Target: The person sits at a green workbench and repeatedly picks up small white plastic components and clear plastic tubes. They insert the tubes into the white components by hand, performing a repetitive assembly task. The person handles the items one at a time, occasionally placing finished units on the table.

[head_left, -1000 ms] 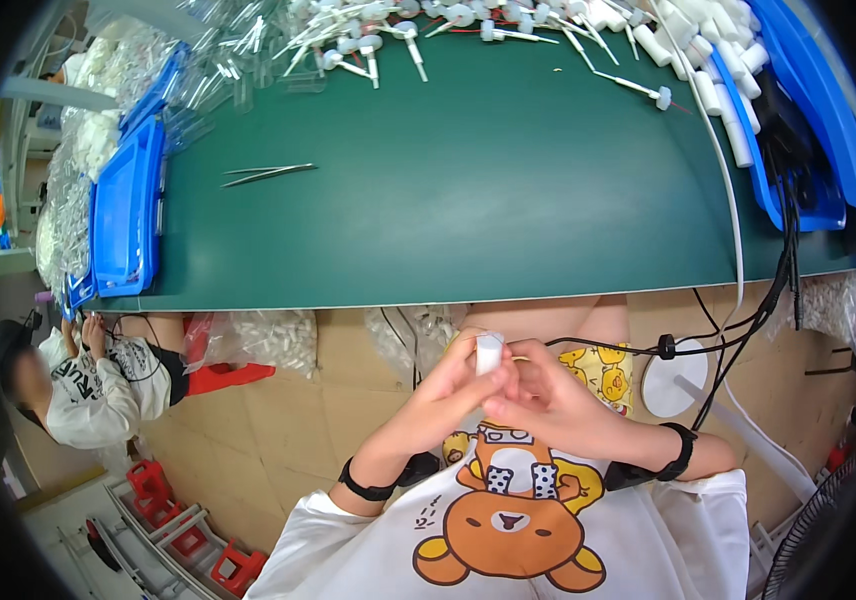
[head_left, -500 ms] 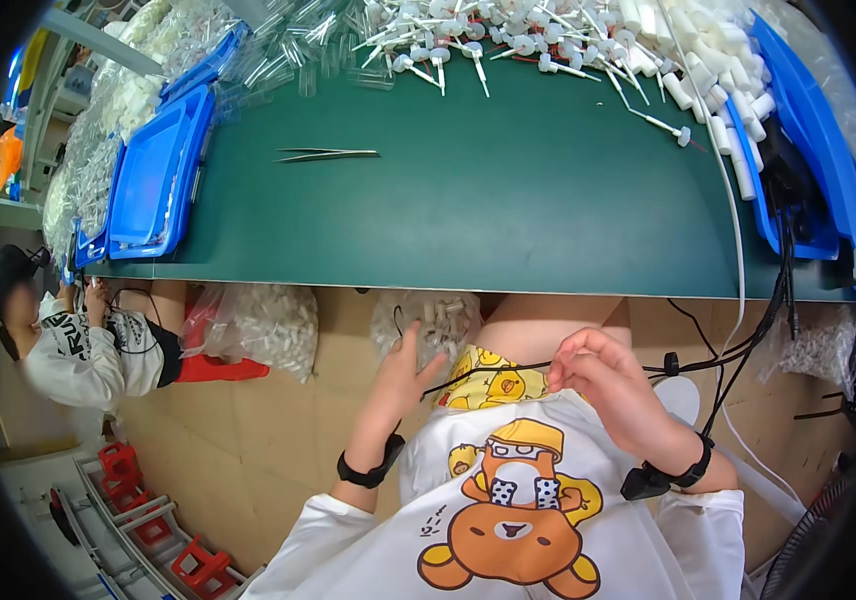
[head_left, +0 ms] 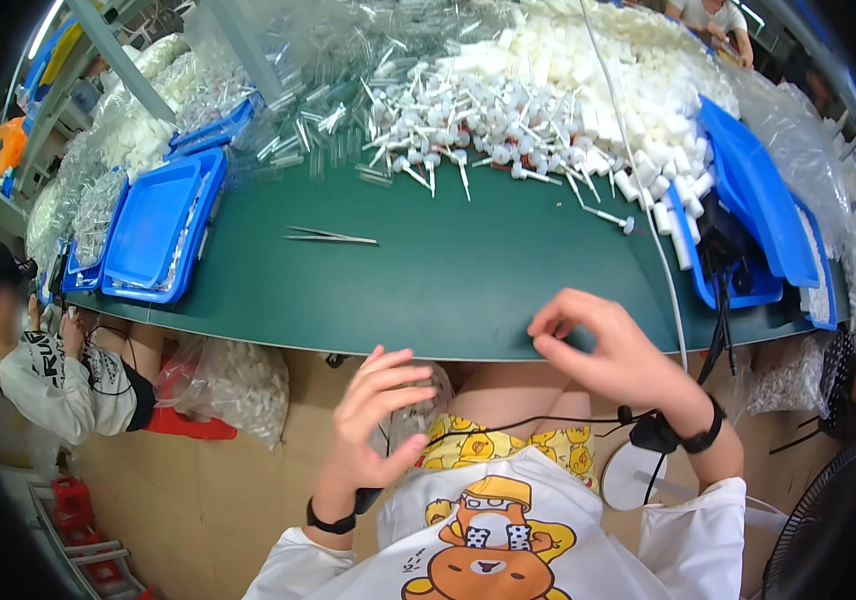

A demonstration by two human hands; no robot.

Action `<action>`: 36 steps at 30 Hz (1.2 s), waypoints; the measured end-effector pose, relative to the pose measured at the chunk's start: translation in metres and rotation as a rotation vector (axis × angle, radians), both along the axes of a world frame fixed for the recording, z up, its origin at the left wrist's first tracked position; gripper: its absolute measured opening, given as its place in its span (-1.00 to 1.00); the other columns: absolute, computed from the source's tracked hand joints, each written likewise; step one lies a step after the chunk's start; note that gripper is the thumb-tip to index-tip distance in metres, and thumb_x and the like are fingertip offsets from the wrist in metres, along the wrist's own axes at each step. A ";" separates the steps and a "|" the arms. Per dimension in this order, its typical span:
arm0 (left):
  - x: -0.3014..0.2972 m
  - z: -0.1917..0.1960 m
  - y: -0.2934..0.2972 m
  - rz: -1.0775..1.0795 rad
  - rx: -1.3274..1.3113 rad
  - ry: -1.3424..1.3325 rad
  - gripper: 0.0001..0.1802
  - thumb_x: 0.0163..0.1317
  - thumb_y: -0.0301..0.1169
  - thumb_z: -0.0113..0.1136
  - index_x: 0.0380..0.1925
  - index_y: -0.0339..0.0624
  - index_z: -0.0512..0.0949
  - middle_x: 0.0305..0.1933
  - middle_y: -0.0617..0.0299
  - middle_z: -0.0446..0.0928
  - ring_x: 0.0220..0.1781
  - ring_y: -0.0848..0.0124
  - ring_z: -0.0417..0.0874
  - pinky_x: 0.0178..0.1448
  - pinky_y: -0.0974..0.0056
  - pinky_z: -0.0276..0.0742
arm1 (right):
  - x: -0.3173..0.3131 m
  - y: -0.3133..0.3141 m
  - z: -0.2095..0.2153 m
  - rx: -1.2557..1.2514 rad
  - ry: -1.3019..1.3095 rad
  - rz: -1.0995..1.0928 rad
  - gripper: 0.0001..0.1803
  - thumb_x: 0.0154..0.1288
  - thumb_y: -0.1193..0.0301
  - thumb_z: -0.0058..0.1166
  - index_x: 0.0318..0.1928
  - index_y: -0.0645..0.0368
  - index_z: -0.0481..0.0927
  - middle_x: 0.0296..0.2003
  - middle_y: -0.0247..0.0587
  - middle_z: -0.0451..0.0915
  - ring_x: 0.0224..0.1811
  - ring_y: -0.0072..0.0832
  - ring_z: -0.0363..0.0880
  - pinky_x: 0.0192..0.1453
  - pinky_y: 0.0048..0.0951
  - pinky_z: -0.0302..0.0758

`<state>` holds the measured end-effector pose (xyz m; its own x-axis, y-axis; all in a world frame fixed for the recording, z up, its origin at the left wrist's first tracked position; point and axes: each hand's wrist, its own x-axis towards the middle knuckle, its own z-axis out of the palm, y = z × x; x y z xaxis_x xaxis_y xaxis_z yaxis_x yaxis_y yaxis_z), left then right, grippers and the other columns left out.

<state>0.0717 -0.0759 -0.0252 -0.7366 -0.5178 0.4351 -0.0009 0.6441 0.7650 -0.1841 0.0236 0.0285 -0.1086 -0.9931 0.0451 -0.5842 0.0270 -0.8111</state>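
My left hand [head_left: 373,410] is raised just below the table's near edge, fingers spread and thumb apart, holding nothing. My right hand [head_left: 598,335] hovers over the front edge of the green table [head_left: 428,275]. Its fingers curl toward the thumb in a loose pinch, and nothing shows between them. A black cable [head_left: 508,425] runs across my lap below both hands, apart from their fingers. Beyond the hands, metal tweezers [head_left: 333,236] lie on the table. Farther back spreads a pile of small white nozzle-like parts with thin stems [head_left: 488,115].
White cylindrical pieces [head_left: 638,110] are heaped at the back right, beside a blue tray [head_left: 758,190] and a hanging white cord [head_left: 638,170]. Clear tubes [head_left: 318,125] lie back left, near stacked blue trays [head_left: 163,225]. Another person [head_left: 58,370] sits at left. A fan [head_left: 828,530] stands lower right.
My right hand has moved up from the cable to the table edge. My left hand has risen slightly and spread its fingers. The view has tilted up, showing more of the heaps.
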 end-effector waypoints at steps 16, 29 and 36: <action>-0.073 -0.108 0.012 0.588 -0.817 -0.127 -0.49 -0.07 -0.34 0.13 0.00 0.29 0.46 0.15 0.41 0.36 0.23 0.36 0.22 0.32 0.07 -0.11 | -0.041 -0.180 -0.042 -0.040 0.617 -0.178 -0.53 0.18 0.27 -0.02 0.00 0.32 0.23 -0.28 0.16 0.51 -0.24 0.05 0.52 -0.20 -0.06 0.46; -0.076 -0.114 0.021 0.642 -0.754 -0.117 -0.52 -0.12 -0.38 0.15 -0.08 0.23 0.47 0.10 0.35 0.35 0.20 0.25 0.22 0.37 -0.03 -0.21 | -0.043 -0.144 -0.025 -0.209 0.766 -0.138 -0.75 -0.01 0.43 0.07 -0.36 0.34 0.37 -0.53 0.05 0.50 -0.37 -0.04 0.52 -0.33 -0.14 0.46; -0.077 -0.117 0.018 0.664 -0.798 -0.079 -0.49 -0.17 -0.41 0.17 -0.10 0.25 0.45 0.06 0.34 0.36 0.18 0.23 0.24 0.38 -0.04 -0.23 | -0.078 -0.110 -0.010 -0.281 0.474 -0.023 -0.70 0.11 0.47 0.04 -0.16 0.34 0.35 -0.27 0.10 0.41 -0.35 -0.06 0.49 -0.24 -0.24 0.44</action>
<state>-0.0052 -0.0577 -0.1420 -0.4499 -0.4124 0.7922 -0.5715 0.8146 0.0995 -0.2622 -0.0862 0.0190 -0.0333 -0.9332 0.3577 -0.8890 -0.1359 -0.4372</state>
